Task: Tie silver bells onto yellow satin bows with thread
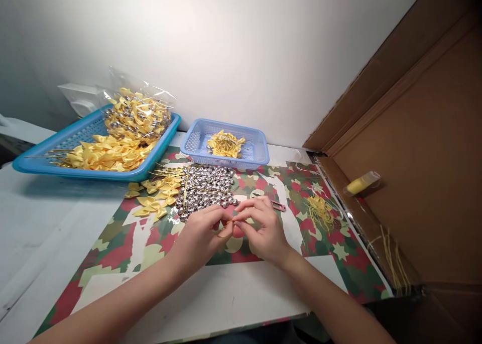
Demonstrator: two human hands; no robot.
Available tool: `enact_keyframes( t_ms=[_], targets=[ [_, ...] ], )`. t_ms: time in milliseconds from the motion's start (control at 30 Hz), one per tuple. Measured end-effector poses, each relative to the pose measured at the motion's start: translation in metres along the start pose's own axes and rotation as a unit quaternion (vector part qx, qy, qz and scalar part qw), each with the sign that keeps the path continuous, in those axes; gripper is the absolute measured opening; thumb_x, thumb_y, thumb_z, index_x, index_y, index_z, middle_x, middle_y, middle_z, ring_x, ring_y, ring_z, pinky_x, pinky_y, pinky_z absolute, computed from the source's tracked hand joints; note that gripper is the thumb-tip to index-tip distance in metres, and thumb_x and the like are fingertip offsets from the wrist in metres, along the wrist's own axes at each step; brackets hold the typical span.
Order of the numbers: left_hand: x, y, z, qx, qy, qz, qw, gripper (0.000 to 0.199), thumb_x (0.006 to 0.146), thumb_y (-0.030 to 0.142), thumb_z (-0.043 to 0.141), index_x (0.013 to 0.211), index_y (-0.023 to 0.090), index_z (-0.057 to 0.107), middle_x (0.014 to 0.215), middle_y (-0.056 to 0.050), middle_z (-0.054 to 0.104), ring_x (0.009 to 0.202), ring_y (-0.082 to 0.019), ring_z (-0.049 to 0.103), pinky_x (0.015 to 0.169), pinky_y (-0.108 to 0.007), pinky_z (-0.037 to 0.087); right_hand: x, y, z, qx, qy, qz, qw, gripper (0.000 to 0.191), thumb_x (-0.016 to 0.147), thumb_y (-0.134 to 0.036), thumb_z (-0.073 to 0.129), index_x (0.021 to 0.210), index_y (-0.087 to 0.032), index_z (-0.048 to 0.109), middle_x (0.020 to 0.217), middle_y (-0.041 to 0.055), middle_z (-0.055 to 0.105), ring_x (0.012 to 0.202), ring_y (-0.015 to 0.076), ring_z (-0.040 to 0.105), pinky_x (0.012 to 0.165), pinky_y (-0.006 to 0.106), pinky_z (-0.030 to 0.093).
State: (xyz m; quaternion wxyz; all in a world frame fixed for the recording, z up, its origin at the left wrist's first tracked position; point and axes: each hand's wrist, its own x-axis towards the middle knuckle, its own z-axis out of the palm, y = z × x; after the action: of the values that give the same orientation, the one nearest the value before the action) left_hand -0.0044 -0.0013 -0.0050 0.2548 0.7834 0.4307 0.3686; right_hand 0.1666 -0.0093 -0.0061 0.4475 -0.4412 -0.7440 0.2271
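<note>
My left hand (pixel 205 231) and my right hand (pixel 263 228) meet fingertip to fingertip above the front middle of the table. Both are closed in a pinch on a thin yellow cord (pixel 226 227), of which only a short piece shows between the fingers. Just beyond them lies a spread of shiny silver bells (pixel 207 186). Yellow satin bows (pixel 150 203) with gold cord tails are piled left of the bells. A pink snap hair clip (pixel 277 205) lies behind my right hand.
A blue basket (pixel 22 163) of bows and a clear bag (pixel 139 110) stand at left. A smaller basket (pixel 261 155) holds more bows. Yellow cord pieces (pixel 320 212) lie at right, near a cardboard wall (pixel 422 133) with a yellow-filled tube (pixel 362 183).
</note>
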Motion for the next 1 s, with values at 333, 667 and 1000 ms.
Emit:
enact_keyframes(
  t_ms=[333,667,1000],
  targets=[
    [0.012,-0.002,-0.008,0.009,0.033,-0.001,0.999,0.014,0.079,0.017,0.053,0.067,0.019,0.059,0.064,0.0,0.06,0.055,-0.011,0.049,0.055,-0.022,0.037,0.037,-0.02,-0.016,0.175,0.011,0.036,0.984,0.01,0.089,-0.026,0.057,0.082,-0.021,0.062,0.087,0.004,0.071,0.094,0.0178,0.064,0.088,0.038,0.05],
    [0.016,-0.02,-0.005,-0.015,-0.071,-0.098,0.993,0.013,0.074,0.021,0.055,0.061,0.018,0.057,0.063,-0.001,0.062,0.058,-0.014,0.052,0.056,-0.023,0.036,0.075,-0.047,-0.057,0.19,0.062,-0.002,0.98,0.022,0.091,-0.045,0.052,0.084,-0.024,0.048,0.058,-0.0064,0.044,0.047,0.0072,0.042,0.045,0.021,0.038],
    [0.012,-0.022,-0.004,-0.036,-0.117,-0.107,0.987,0.012,0.07,0.021,0.054,0.059,0.017,0.056,0.055,0.002,0.051,0.052,-0.011,0.041,0.05,-0.021,0.03,0.14,-0.046,-0.158,0.031,0.353,-0.197,0.914,0.017,0.089,-0.035,0.057,0.079,-0.025,0.047,0.066,-0.0021,0.043,0.048,0.0085,0.035,0.043,0.024,0.025]
  ],
)
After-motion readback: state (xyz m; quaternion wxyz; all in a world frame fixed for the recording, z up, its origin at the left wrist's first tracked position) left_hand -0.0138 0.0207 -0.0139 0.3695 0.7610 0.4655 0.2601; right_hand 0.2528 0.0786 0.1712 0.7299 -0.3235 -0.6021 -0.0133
